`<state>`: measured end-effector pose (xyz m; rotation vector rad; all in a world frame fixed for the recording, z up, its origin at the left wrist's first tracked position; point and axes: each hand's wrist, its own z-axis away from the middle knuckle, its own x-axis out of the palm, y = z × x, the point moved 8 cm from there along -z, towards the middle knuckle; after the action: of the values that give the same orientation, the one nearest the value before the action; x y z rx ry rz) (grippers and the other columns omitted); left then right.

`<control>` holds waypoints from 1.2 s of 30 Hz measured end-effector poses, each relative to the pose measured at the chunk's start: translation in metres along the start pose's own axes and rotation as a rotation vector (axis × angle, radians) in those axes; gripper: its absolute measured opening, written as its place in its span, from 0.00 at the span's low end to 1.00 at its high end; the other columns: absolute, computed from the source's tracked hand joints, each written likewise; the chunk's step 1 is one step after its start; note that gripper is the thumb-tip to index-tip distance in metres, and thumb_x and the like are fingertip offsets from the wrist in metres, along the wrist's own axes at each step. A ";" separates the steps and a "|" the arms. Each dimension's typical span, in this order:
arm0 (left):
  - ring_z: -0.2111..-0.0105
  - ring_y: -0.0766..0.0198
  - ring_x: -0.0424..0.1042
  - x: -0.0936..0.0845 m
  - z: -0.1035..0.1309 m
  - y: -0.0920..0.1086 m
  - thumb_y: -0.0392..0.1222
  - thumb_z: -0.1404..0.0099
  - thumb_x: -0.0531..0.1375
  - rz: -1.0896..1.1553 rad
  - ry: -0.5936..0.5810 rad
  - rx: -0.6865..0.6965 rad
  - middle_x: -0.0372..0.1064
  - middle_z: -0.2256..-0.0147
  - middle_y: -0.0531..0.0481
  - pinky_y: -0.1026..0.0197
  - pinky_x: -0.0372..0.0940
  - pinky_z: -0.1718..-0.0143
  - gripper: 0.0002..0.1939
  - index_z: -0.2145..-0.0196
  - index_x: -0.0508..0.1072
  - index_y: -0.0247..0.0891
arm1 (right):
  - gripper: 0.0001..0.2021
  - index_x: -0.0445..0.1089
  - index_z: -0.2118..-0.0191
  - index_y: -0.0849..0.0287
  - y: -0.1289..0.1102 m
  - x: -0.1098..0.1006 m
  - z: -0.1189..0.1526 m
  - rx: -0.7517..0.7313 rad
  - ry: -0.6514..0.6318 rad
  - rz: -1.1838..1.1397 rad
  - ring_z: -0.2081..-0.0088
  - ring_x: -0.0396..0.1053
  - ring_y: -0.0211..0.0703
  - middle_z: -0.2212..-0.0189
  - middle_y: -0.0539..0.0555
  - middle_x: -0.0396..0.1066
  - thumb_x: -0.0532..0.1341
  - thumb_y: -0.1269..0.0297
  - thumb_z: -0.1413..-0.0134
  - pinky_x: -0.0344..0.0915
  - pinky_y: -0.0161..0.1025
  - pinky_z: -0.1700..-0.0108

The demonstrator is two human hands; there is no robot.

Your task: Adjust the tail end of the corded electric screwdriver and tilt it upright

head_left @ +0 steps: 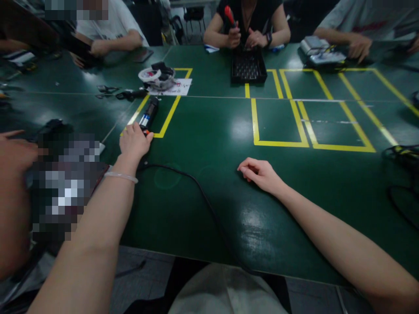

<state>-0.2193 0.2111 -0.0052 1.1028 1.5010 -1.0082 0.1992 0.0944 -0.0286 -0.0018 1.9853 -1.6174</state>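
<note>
My left hand (135, 141) reaches out over the table and is closed around the near end of a black cylindrical power tool (149, 114). The tool has a silver and blue band, and a bit of orange-red shows by my thumb. Its far end points away from me, inside a yellow taped outline. A black cable (196, 183) runs from near my left wrist across the table to its front edge. My right hand (258, 172) rests on the green tabletop with its fingers curled in, and nothing shows in it.
Yellow tape outlines (281, 144) mark the green table (209, 131). Beyond the tool lie a roll of white tape (150, 75), a paper sheet (183, 87) and dark tools (131, 93). A black tray (248, 69) stands before a co-worker holding a red-handled tool (229, 15). Cables (404, 157) lie right.
</note>
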 end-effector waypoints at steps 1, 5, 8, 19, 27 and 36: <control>0.41 0.40 0.62 0.001 -0.001 -0.003 0.61 0.27 0.50 0.019 -0.004 -0.015 0.60 0.39 0.28 0.44 0.60 0.45 0.36 0.37 0.57 0.26 | 0.11 0.72 0.64 0.60 0.000 0.000 0.000 -0.005 -0.001 0.008 0.76 0.68 0.37 0.76 0.50 0.70 0.58 0.58 0.36 0.62 0.34 0.72; 0.40 0.39 0.62 0.004 -0.006 -0.010 0.65 0.29 0.50 0.096 -0.002 -0.050 0.62 0.41 0.30 0.44 0.60 0.46 0.38 0.37 0.61 0.28 | 0.11 0.72 0.64 0.60 -0.001 0.001 0.000 -0.013 -0.005 0.021 0.76 0.68 0.36 0.77 0.49 0.69 0.58 0.59 0.35 0.61 0.34 0.72; 0.41 0.36 0.63 0.002 -0.006 -0.010 0.59 0.28 0.48 0.113 0.014 -0.074 0.62 0.42 0.25 0.39 0.60 0.46 0.34 0.38 0.63 0.26 | 0.11 0.72 0.65 0.60 -0.001 0.001 -0.001 -0.010 -0.002 0.022 0.76 0.67 0.37 0.77 0.49 0.69 0.58 0.58 0.35 0.61 0.34 0.72; 0.48 0.39 0.69 -0.020 0.054 0.055 0.52 0.26 0.46 0.044 -0.004 0.059 0.65 0.46 0.27 0.43 0.68 0.52 0.25 0.43 0.65 0.30 | 0.11 0.73 0.65 0.60 -0.002 0.002 -0.003 -0.018 -0.001 0.014 0.76 0.67 0.37 0.77 0.50 0.70 0.58 0.59 0.36 0.61 0.34 0.72; 0.54 0.45 0.72 -0.041 0.121 0.149 0.49 0.25 0.49 0.079 -0.017 0.348 0.66 0.49 0.33 0.51 0.69 0.59 0.22 0.43 0.64 0.30 | 0.15 0.71 0.71 0.59 -0.009 0.000 -0.003 -0.084 0.024 0.084 0.77 0.62 0.36 0.80 0.48 0.67 0.58 0.57 0.35 0.56 0.35 0.72; 0.52 0.52 0.73 -0.056 0.180 0.232 0.45 0.27 0.55 0.160 -0.044 0.615 0.67 0.47 0.37 0.54 0.68 0.57 0.19 0.43 0.64 0.34 | 0.08 0.72 0.55 0.56 -0.018 -0.002 -0.002 -0.172 0.079 0.137 0.74 0.63 0.38 0.74 0.48 0.69 0.61 0.61 0.38 0.61 0.36 0.69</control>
<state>0.0527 0.0869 0.0024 1.5850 1.0624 -1.4145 0.1938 0.0922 -0.0113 0.1317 2.1296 -1.3770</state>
